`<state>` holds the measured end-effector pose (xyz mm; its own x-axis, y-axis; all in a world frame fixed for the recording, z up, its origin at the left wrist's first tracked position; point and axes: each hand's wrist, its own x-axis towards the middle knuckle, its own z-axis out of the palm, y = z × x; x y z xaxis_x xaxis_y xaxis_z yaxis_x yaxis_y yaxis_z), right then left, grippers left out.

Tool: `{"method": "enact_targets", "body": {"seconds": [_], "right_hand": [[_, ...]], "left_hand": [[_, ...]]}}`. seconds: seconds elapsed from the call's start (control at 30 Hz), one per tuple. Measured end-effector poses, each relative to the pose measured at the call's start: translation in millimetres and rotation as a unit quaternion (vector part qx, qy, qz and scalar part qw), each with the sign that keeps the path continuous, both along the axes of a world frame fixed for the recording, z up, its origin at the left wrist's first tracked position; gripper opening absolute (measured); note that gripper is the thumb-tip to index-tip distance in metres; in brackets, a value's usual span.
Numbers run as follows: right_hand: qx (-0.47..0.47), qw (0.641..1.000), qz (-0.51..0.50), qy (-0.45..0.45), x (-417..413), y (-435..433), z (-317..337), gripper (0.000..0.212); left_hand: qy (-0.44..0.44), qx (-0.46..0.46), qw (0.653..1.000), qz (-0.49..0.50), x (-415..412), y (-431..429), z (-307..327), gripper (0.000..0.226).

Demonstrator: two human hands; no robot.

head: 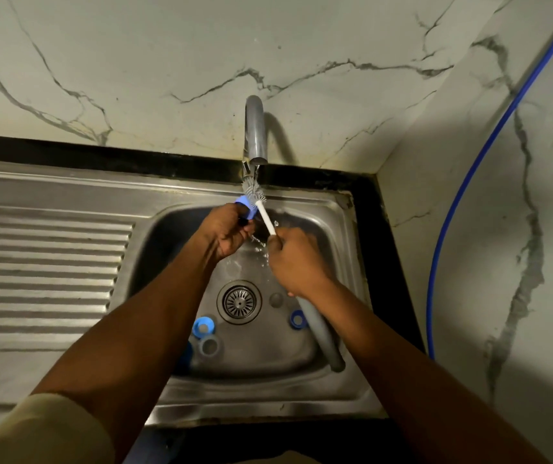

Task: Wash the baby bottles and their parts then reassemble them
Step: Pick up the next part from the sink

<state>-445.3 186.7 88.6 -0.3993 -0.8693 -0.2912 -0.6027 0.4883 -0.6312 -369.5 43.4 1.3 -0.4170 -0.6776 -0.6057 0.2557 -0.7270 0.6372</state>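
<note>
While L hand point(226, 234) grips the blue bottle part point(246, 209) on the far side of the drain point(239, 301), fingers curled round it, R hand point(296, 259) is fisted on the brush point(265, 216) stem, far-right of the drain.

Key relation: brush long axis is diagonal. The bristle head is the end farthest from the drain and the grey handle end runs back to the drain's near-right. Head sits at the part's far end, touching or just beside it; can't tell if any bristles are inside.

Judgement: mid-scrub on 1 part. Next stroke prob needs R hand to work the stem along that axis while L holds steady.

Water from the tap point(256, 135) splashes between the hands.

Not done yet: light-blue ring point(203, 326) and grey ring point(209, 344) near-left of drain, dark-blue ring point(297, 319) near-right.
</note>
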Motion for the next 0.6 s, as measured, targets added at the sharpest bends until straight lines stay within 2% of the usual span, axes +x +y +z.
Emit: {"method": "enact_targets", "body": {"seconds": [0.07, 0.23, 0.37, 0.53, 0.6], "right_hand": [[0.007, 1.000, 0.010, -0.019, 2, 11, -2, 0.026], [-0.008, 0.998, -0.040, -0.038, -4, -10, -8, 0.027], [-0.017, 1.000, 0.008, 0.009, 6, 6, -9, 0.026], [-0.027, 0.999, -0.039, 0.024, -6, -5, -11, 0.027], [-0.028, 0.999, -0.029, 0.030, -9, -7, -10, 0.026]], "left_hand": [[0.007, 0.018, 0.999, 0.035, 5, -3, -3, 0.028], [-0.013, -0.069, 0.997, -0.044, -4, 9, 5, 0.034], [-0.078, -0.099, 0.992, -0.009, -1, -12, 2, 0.033], [-0.142, -0.215, 0.954, -0.153, -8, -4, 1, 0.026], [-0.141, -0.222, 0.952, -0.155, -11, -5, -1, 0.014]]}}
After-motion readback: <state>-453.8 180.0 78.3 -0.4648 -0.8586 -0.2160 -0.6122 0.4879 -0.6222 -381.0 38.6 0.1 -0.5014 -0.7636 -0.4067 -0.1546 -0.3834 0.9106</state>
